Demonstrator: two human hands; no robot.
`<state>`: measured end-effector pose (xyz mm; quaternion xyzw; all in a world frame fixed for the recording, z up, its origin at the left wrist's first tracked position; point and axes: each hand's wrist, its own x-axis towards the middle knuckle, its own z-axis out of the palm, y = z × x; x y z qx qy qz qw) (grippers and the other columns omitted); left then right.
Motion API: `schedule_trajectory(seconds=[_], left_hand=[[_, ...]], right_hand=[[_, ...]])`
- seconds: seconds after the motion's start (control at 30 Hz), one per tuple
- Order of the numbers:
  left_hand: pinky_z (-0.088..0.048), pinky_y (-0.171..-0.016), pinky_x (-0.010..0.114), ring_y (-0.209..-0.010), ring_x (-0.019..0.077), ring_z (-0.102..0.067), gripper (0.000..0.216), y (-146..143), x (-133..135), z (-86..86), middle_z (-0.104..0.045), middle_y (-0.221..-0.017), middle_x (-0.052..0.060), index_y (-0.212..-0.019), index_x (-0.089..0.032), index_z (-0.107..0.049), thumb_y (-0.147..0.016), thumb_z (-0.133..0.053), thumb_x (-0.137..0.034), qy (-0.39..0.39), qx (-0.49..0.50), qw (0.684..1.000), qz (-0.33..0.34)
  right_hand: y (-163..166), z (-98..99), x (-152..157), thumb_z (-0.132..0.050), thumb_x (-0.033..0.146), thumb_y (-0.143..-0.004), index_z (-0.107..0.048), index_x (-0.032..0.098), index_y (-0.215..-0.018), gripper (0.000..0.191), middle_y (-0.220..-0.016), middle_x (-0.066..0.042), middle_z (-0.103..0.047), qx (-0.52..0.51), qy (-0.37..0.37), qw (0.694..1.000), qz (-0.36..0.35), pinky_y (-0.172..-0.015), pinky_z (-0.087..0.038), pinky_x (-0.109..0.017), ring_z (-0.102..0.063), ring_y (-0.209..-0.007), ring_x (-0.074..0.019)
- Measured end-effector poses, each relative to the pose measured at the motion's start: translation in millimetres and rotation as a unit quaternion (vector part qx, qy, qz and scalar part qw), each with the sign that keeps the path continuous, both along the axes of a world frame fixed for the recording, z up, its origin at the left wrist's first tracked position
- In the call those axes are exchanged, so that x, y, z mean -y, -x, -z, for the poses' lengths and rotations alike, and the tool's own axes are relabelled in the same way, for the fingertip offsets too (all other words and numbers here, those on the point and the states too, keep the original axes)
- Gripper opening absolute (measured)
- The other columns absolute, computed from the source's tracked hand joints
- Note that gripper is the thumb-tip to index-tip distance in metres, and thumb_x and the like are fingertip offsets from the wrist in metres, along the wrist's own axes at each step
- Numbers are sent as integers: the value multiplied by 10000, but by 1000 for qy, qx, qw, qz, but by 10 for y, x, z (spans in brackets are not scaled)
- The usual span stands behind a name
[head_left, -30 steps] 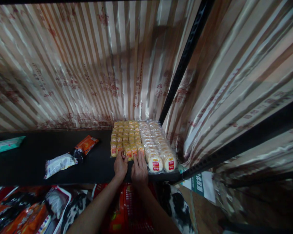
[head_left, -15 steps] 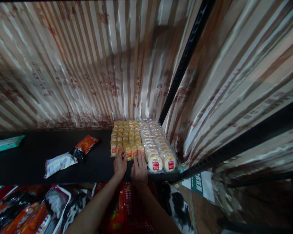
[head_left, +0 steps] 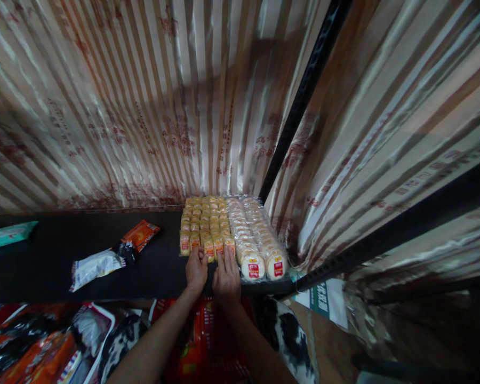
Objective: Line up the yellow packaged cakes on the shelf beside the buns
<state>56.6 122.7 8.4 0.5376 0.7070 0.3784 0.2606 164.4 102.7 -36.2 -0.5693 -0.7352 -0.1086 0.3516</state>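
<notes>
Small yellow snack packets (head_left: 204, 224) with red-orange labels stand in tight rows on the black shelf. At their front edge is my left hand (head_left: 197, 272), fingers curled in with thumb and forefinger close together; what they grip, if anything, is hidden. Beside it, my right hand (head_left: 227, 277) lies with fingers stretched forward, fingertips touching the front packets at the right of the block. Immediately right of these rows are two rows of round white rice crackers (head_left: 253, 268) in clear wrappers with red labels.
On the shelf (head_left: 56, 266) to the left lie a white packet (head_left: 98, 268), an orange-and-black packet (head_left: 140, 236) and a green packet (head_left: 8, 235). Below are a red crate (head_left: 202, 341) and a container of orange bags (head_left: 48, 352). Black posts (head_left: 304, 101) and striped curtains surround the shelf.
Both hands stay at the front of the yellow packets with almost the same pose. The whole view has shifted very slightly.
</notes>
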Motion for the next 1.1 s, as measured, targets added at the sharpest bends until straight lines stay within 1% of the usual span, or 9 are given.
schedule_trajectory(seconds=[0.23, 0.33, 0.43, 0.57, 0.73, 0.83, 0.93, 1.0, 1.1], left_hand=[[-440, -695, 244, -739, 138, -579, 197, 25, 84, -25, -566, -799, -2, -998, -185, -518, -826, -468, -266, -1, -5, 1000, -17], [-452, -725, 262, -778, 151, -590, 211, 25, 157, 13, -580, -831, 22, -1009, -169, -525, -836, -436, -249, -18, 1, 1000, -20], [-461, -730, 265, -798, 153, -599, 205, 30, 274, 69, -601, -860, 30, -988, -188, -542, -845, -396, -212, -23, 15, 999, -19], [-466, -761, 269, -831, 155, -604, 218, 54, 468, 136, -618, -856, 31, -964, -199, -559, -852, -373, -185, -23, 13, 1000, 7], [-444, -853, 280, -922, 161, -586, 231, 48, 679, 194, -621, -917, 57, -932, -182, -576, -854, -361, -155, -54, -37, 996, 57], [-437, -861, 275, -919, 157, -582, 251, 8, 806, 227, -622, -918, 60, -928, -184, -589, -858, -351, -148, -57, -56, 992, 93], [-444, -829, 272, -865, 154, -582, 249, -20, 958, 306, -631, -896, 56, -878, -192, -606, -862, -358, -170, -24, -55, 989, 135], [-455, -799, 275, -827, 157, -585, 235, -22, 1067, 412, -641, -881, 54, -849, -196, -614, -861, -379, -202, 9, -32, 986, 164], [-465, -816, 312, -874, 186, -610, 226, -15, 1223, 653, -662, -942, 83, -930, -189, -621, -813, -429, -173, 74, 3, 981, 179]], right_hand=[[2, 11, 15, -372, 106, -816, -430, 61, -1321, 511, -1448, -191, -320, -19, 5, 1000, 2, -1030, -347, -473, -199, -1374, -285], [1, 10, 16, -364, 104, -816, -408, 86, -1343, 530, -1463, -165, -303, -38, 7, 999, -6, -1040, -334, -480, -188, -1379, -276], [-10, -17, 25, -346, 100, -815, -411, 107, -1344, 533, -1454, -147, -327, -69, 7, 997, -21, -1046, -330, -490, -208, -1373, -258], [-34, -61, 58, -330, 114, -829, -460, 100, -1297, 486, -1439, -145, -344, -127, 10, 991, -44, -1051, -329, -494, -234, -1357, -243], [-39, -49, 164, -324, 139, -849, -500, 134, -1247, 435, -1384, -135, -417, -199, 18, 979, -35, -1037, -337, -499, -330, -1303, -233], [-21, -11, 328, -306, 157, -862, -525, 122, -1201, 405, -1321, -155, -471, -229, 17, 973, -38, -1017, -358, -487, -386, -1261, -229], [9, 36, 621, -308, 165, -869, -554, 137, -1147, 372, -1265, -145, -512, -240, 32, 969, -54, -995, -384, -465, -427, -1220, -218], [27, 89, 854, -358, 178, -865, -567, 165, -1131, 339, -1262, -127, -515, -221, 63, 970, -76, -993, -387, -448, -429, -1216, -215], [39, 255, 1135, -384, 152, -833, -594, 188, -1104, 345, -1179, -107, -570, -194, 98, 973, -81, -980, -392, -433, -485, -1152, -211]])
